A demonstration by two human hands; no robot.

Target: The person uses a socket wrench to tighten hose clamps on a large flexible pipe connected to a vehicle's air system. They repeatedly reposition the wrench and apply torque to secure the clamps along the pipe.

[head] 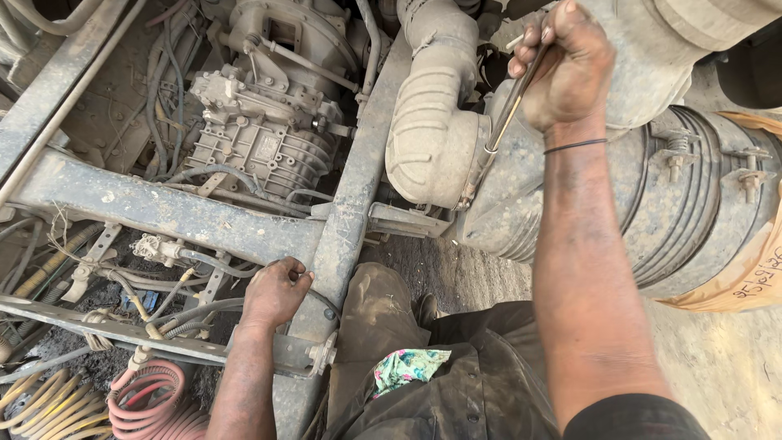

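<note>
My right hand (566, 69) is raised at the top right and grips a slim metal tool (509, 106). The tool's lower tip meets the clamp (472, 183) where a dusty ribbed hose (428, 130) joins a large ribbed metal drum (692, 204). My left hand (275, 292) rests lower down on the dusty steel frame rail (346, 228), fingers curled over its edge beside a black cable. My knees in dark dirty trousers (456, 375) are at the bottom centre, with a green floral cloth (407, 367) tucked at a pocket.
A grimy gearbox housing (261, 138) with wires and hoses sits at the upper left. A cross member (163, 212) runs left from the rail. Coiled red (151, 399) and yellow (41, 403) air hoses lie at the bottom left. Sandy ground (725, 367) shows at the lower right.
</note>
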